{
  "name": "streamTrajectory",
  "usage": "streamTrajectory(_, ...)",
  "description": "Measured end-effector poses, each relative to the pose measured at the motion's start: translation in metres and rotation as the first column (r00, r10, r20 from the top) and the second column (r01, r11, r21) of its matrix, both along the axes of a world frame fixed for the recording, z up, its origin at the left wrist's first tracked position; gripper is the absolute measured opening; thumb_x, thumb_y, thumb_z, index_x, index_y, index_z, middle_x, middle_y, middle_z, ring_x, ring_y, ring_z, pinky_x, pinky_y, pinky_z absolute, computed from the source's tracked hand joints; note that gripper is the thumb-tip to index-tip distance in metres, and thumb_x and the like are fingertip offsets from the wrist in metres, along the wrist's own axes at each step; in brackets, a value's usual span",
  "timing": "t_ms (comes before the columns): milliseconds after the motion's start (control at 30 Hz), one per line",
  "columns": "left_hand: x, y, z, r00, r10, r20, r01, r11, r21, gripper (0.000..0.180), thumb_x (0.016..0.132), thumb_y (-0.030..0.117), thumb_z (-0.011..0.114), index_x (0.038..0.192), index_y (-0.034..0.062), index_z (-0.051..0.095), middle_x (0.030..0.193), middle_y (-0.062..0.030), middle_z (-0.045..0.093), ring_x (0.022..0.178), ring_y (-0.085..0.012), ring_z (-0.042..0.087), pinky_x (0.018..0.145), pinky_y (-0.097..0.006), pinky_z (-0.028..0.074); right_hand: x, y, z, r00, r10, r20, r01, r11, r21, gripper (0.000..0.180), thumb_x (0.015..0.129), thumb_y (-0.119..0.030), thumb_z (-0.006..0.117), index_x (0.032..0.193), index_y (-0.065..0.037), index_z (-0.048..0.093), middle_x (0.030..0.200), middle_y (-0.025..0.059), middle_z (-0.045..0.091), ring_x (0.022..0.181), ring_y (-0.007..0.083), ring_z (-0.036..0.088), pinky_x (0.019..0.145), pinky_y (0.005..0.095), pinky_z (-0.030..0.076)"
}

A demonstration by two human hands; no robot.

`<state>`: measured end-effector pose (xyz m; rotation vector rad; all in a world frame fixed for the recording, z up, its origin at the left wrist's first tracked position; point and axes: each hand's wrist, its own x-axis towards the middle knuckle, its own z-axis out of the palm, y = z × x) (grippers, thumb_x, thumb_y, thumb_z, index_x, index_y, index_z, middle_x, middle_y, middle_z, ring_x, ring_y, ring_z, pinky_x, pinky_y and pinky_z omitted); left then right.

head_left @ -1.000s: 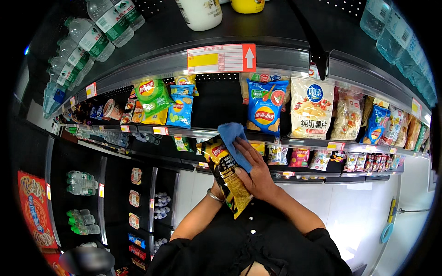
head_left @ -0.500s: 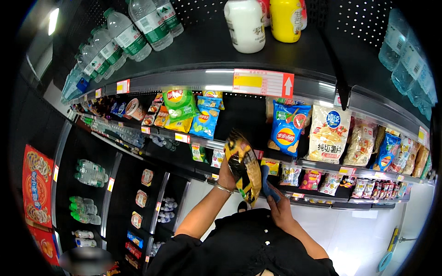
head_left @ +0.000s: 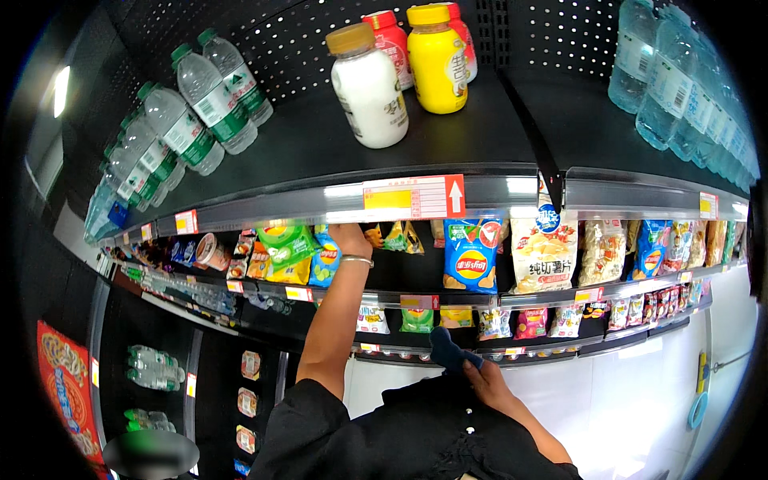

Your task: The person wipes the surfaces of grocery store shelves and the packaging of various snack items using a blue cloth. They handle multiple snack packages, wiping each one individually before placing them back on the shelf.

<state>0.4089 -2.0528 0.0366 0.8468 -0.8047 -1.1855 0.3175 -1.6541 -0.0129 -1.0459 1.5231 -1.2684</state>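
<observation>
My left hand [head_left: 347, 238] reaches into the snack shelf under the upper shelf's edge, a bracelet on its wrist. Its fingers are hidden, so I cannot tell what they hold. Right beside it are a blue chip bag [head_left: 325, 258] and a green chip bag [head_left: 286, 245]. A yellow, dark and green package [head_left: 402, 238] shows on its other side, partly covered by the shelf edge. Low in front of my body, my right hand [head_left: 486, 381] is closed on a blue cloth [head_left: 450, 350], which sticks up past the fingers.
The upper shelf [head_left: 288, 172] juts out over the snacks. On it stand a white bottle [head_left: 370, 92], a yellow bottle [head_left: 437, 64] and several water bottles [head_left: 192, 128]. Further right hang or stand a blue chip bag [head_left: 470, 256] and a white chip bag [head_left: 545, 254].
My left hand has moved up and forward into the shelf; the black and yellow bag it held is no longer plainly visible. My right hand has lowered slightly with the cloth. The view has tilted up.
</observation>
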Motion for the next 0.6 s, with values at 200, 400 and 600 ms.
streamTrajectory(200, -0.026, -0.034, -0.01, 0.875, -0.226, -0.427, 0.326, 0.929, 0.177, 0.057, 0.102, 0.052, 0.036, 0.138, 0.0103, 0.051, 0.136, -0.0087, 0.057, 0.124, -0.0285, 0.055, 0.105, -0.044, 0.045, -0.005, -0.009, 0.0, 0.994, -0.019, -0.11, 0.03, 0.994, 0.102, 0.027, 0.103, -0.023, 0.054, 0.094, 0.002, 0.06, 0.066, 0.0107, 0.055, 0.061, 0.0173, 0.05, 0.056, 0.0379, 0.042)
streamTrajectory(400, -0.021, -0.036, -0.073, 0.927, -0.282, 0.248, 0.295, 0.956, -0.013, 0.049, 0.099, 0.043, 0.047, 0.131, 0.0062, 0.055, 0.131, -0.0125, 0.059, 0.121, -0.0327, 0.054, 0.104, -0.045, 0.043, -0.001, -0.017, -0.008, 0.986, -0.033, -0.162, 0.029, 0.999, -0.027, 0.025, 0.102, -0.022, 0.055, 0.093, 0.001, 0.06, 0.065, 0.014, 0.057, 0.058, 0.0221, 0.051, 0.055, 0.0383, 0.043)
streamTrajectory(600, 0.002, -0.031, -0.119, 0.41, 0.157, 0.899, 0.297, 0.908, -0.294, 0.043, 0.095, 0.034, 0.059, 0.124, 0.0021, 0.059, 0.127, -0.0164, 0.06, 0.119, -0.0368, 0.054, 0.103, -0.047, 0.04, 0.0, -0.02, -0.022, 0.998, -0.03, -0.049, 0.031, 0.999, 0.013, 0.024, 0.104, -0.02, 0.051, 0.099, 0.001, 0.061, 0.076, 0.0139, 0.061, 0.069, 0.0202, 0.056, 0.062, 0.0368, 0.046)
